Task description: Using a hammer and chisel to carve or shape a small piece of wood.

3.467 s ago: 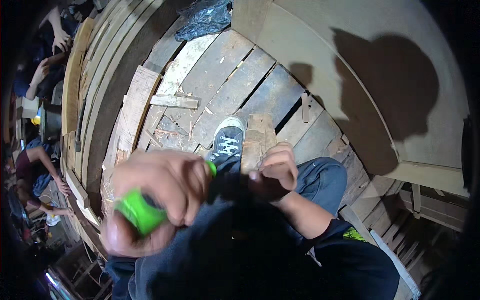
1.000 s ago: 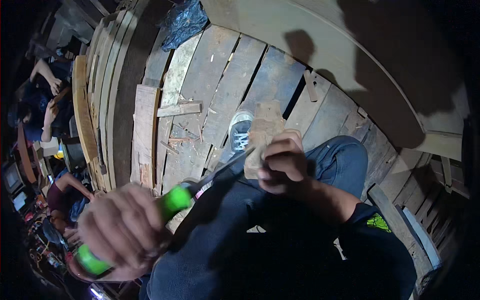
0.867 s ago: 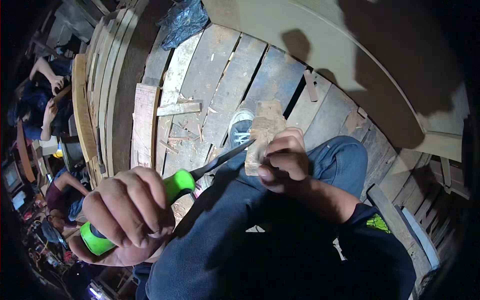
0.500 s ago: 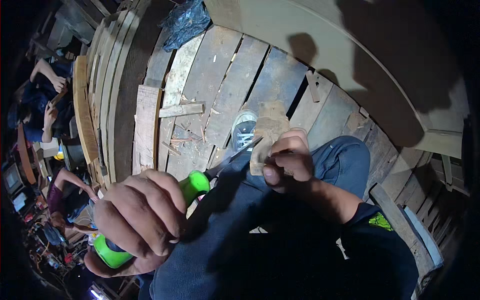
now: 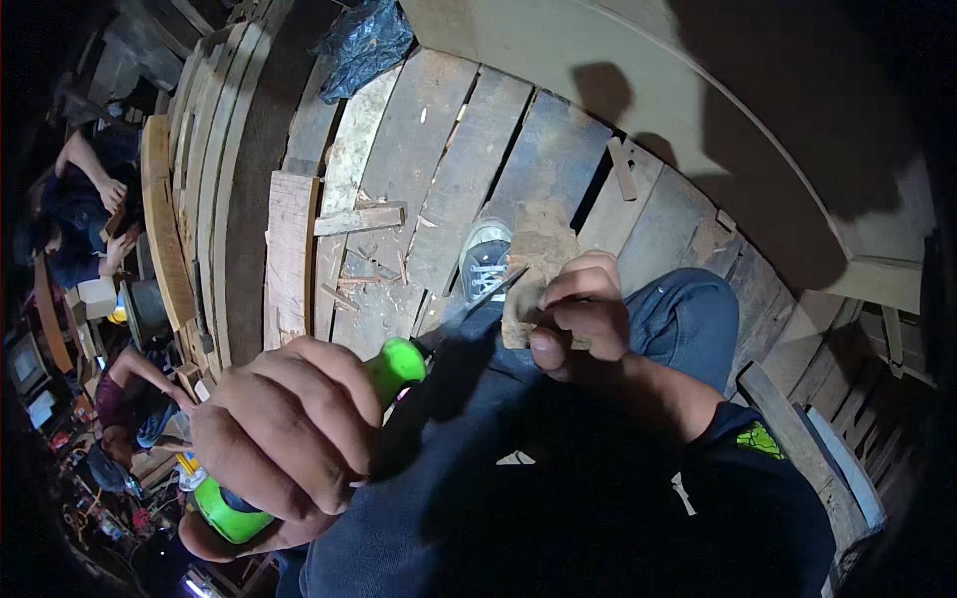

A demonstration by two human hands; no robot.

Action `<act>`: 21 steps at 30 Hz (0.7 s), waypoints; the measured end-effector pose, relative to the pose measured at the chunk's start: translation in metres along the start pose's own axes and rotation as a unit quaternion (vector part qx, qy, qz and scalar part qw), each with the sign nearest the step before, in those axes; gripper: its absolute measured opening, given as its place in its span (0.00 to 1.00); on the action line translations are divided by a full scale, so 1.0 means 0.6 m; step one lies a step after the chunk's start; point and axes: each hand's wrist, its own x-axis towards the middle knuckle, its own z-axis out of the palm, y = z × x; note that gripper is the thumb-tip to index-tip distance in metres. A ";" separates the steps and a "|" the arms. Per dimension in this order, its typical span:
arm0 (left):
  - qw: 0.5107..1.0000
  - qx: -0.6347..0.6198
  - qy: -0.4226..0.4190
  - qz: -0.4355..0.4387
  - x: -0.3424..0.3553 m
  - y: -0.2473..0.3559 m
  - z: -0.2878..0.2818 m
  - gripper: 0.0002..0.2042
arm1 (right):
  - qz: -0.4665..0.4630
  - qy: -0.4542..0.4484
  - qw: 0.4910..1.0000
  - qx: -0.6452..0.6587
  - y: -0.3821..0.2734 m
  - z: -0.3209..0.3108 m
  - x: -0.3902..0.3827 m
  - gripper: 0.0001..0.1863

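My left hand (image 5: 284,439) is wrapped round the handle of a green-handled tool (image 5: 401,367) with a long, narrow dark blade that tapers to its tip. I cannot tell whether it is a file or a knife. The blade slants up to the right, its tip against or just over the left edge of a rough brown wood piece (image 5: 543,244). Closed on the lower part of that piece is my right hand (image 5: 583,314), its thumb pressed near the lower end. The piece is held above my lap, in front of my shoe (image 5: 486,264).
Wood shavings (image 5: 369,269) and a short offcut (image 5: 361,219) lie on the plank floor (image 5: 449,149). A board (image 5: 291,249) and stacked curved timbers (image 5: 214,179) stand left. A black plastic bag (image 5: 367,50) lies far off. Two people (image 5: 85,199) work at far left.
My left hand and the tool have shifted slightly right, and the blade tip sits a little farther along the wood piece. My right hand stays nearly in place. At far left, a person's hands have moved lower.
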 end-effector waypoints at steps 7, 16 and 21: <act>0.999 -0.022 -0.023 -0.007 -0.006 0.006 -0.015 0.23 | -0.021 -0.033 0.999 -0.018 -0.011 0.004 0.001 0.16; 0.985 -0.012 0.171 -0.015 -0.010 0.000 0.022 0.27 | -0.017 -0.044 0.999 -0.027 -0.011 -0.005 0.004 0.17; 0.963 -0.048 0.262 -0.037 0.000 -0.013 0.000 0.23 | -0.022 -0.044 0.998 -0.028 -0.003 -0.008 -0.003 0.19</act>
